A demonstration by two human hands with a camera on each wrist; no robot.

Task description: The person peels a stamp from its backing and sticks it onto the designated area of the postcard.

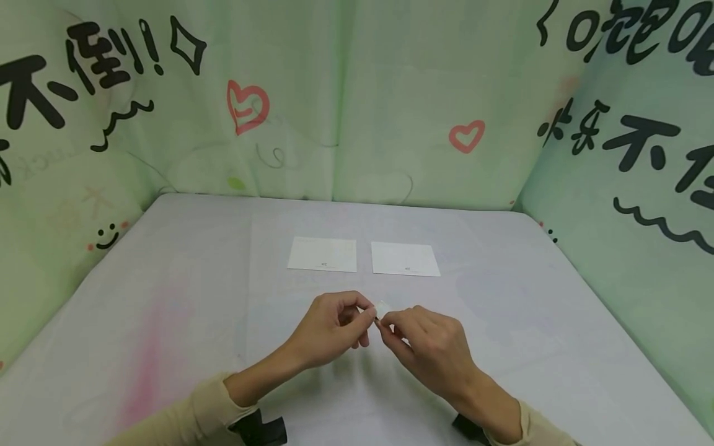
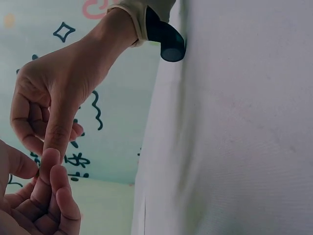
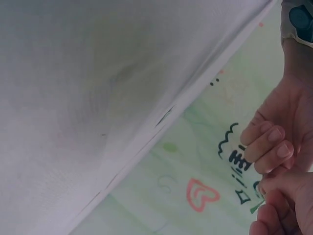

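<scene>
My left hand (image 1: 334,325) and right hand (image 1: 432,347) meet above the table's middle, fingertips together. Between them the fingers pinch a small, thin, pale piece (image 1: 382,307), mostly hidden; its kind cannot be told. A small green corner (image 3: 257,205) shows beside the fingertips in the right wrist view. In the left wrist view the right hand (image 2: 56,93) reaches down with its index finger against the fingers of the left hand (image 2: 41,205). Beyond the hands lie two white cards, the left card (image 1: 321,254) and the right card (image 1: 405,258), side by side with a narrow gap and tiny print near their lower edges.
A white cloth covers the table (image 1: 502,322), with a pink stain (image 1: 146,365) at the left. Pale green curtains (image 1: 357,99) with black lettering and red hearts enclose the back and sides. Black wrist cameras, one of them the left camera (image 1: 262,428), sit at both cuffs.
</scene>
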